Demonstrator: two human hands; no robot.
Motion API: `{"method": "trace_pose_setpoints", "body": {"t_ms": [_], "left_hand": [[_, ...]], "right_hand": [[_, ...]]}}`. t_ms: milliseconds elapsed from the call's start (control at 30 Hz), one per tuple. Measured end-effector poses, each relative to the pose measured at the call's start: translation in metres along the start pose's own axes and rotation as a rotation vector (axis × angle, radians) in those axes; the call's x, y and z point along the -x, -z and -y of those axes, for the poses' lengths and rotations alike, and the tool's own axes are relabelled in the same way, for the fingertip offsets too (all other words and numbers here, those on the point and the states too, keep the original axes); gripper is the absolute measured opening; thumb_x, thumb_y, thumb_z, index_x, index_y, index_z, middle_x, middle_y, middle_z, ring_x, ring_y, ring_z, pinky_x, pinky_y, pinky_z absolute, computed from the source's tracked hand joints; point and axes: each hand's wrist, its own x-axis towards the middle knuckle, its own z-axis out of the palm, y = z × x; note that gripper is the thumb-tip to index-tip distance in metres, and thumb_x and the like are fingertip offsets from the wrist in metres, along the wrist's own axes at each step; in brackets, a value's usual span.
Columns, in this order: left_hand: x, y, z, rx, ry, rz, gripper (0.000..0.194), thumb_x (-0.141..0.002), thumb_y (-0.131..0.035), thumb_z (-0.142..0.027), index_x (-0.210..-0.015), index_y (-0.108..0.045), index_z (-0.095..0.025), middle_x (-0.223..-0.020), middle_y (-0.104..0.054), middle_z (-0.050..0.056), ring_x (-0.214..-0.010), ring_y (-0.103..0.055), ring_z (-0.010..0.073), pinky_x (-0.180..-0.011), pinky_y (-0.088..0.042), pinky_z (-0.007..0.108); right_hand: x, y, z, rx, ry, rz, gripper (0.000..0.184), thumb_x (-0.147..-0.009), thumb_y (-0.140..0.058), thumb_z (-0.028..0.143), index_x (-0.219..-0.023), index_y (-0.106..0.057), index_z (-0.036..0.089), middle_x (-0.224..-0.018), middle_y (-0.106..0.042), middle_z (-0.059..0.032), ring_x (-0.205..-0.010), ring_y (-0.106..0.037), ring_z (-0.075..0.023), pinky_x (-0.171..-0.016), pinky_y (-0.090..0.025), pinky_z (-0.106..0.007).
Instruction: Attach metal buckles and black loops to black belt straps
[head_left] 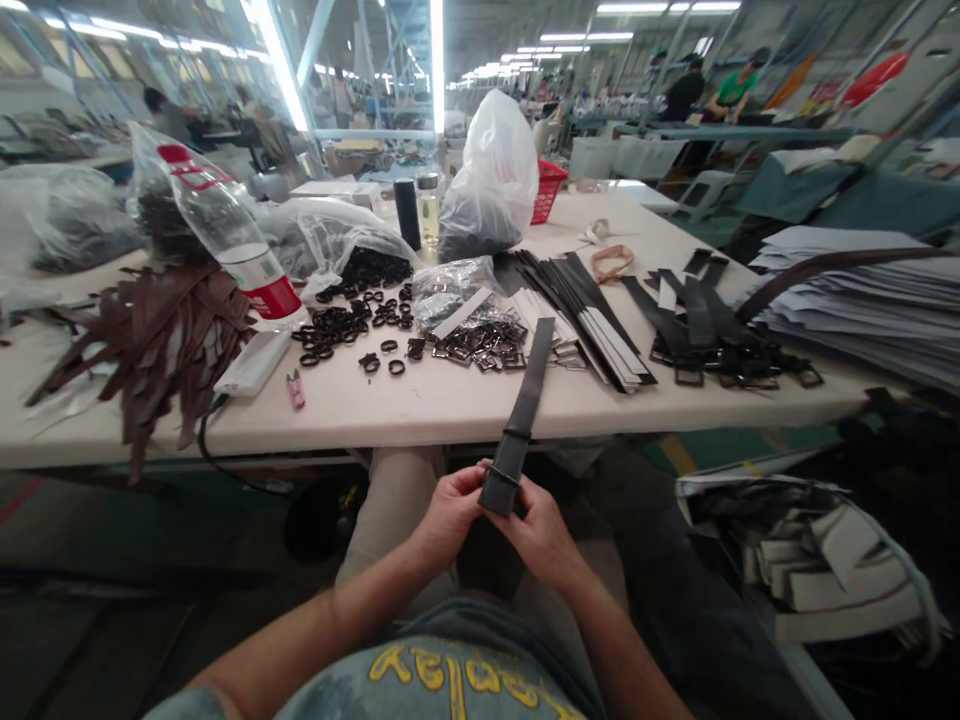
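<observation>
Between my hands is a black strap [531,385], its far end resting over the table edge and its near end over my lap. Two dark loops or bars cross it, one near the grip and one further up. My left hand [456,505] pinches the near end from the left, by the lower loop. On the other side, my right hand [541,525] grips the same end with thumb and fingers. Beyond the strap lie metal buckles [484,345] in a heap and black loops [337,325] scattered to their left.
Brown strips [161,350] and a leaning plastic bottle [259,270] occupy the left side, with pink snips [295,388] near the edge. Black strips [592,320] and buckled straps [705,320] lie right. A bag of offcuts [825,560] stands low at right. People work far behind.
</observation>
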Motion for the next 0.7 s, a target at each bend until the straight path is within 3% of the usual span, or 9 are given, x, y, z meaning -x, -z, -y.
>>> {"method": "trace_pose_setpoints", "body": {"t_ms": [167, 467, 700], "left_hand": [[0.005, -0.01, 0.01, -0.037, 0.036, -0.005, 0.027, -0.065, -0.086, -0.033, -0.08, -0.075, -0.012, -0.072, -0.07, 0.001, -0.065, -0.059, 0.0102, -0.07, -0.047, 0.022], [0.009, -0.025, 0.011, 0.112, 0.111, -0.028, 0.034, -0.06, -0.09, -0.032, -0.084, -0.075, -0.013, -0.075, -0.071, 0.002, -0.067, -0.064, 0.0107, -0.07, -0.051, 0.022], [0.01, -0.029, 0.006, 0.2, 0.131, -0.039, 0.033, -0.062, -0.09, -0.03, -0.085, -0.075, -0.013, -0.082, -0.073, 0.004, -0.072, -0.067, 0.013, -0.074, -0.055, 0.025]], "right_hand": [[0.006, -0.013, -0.011, -0.333, -0.071, -0.168, 0.042, -0.088, -0.063, 0.052, -0.114, -0.071, 0.019, -0.119, -0.071, -0.0107, -0.111, -0.065, -0.0279, -0.098, -0.049, -0.04], [0.003, -0.016, -0.01, -0.548, -0.201, -0.29, 0.041, -0.088, -0.063, 0.055, -0.1, -0.078, 0.019, -0.099, -0.077, -0.0089, -0.093, -0.07, -0.0257, -0.092, -0.05, -0.039], [0.003, -0.011, -0.01, -0.561, -0.106, -0.178, 0.044, -0.089, -0.06, 0.058, -0.106, -0.077, 0.021, -0.108, -0.075, -0.0092, -0.1, -0.068, -0.0248, -0.096, -0.048, -0.038]]}}
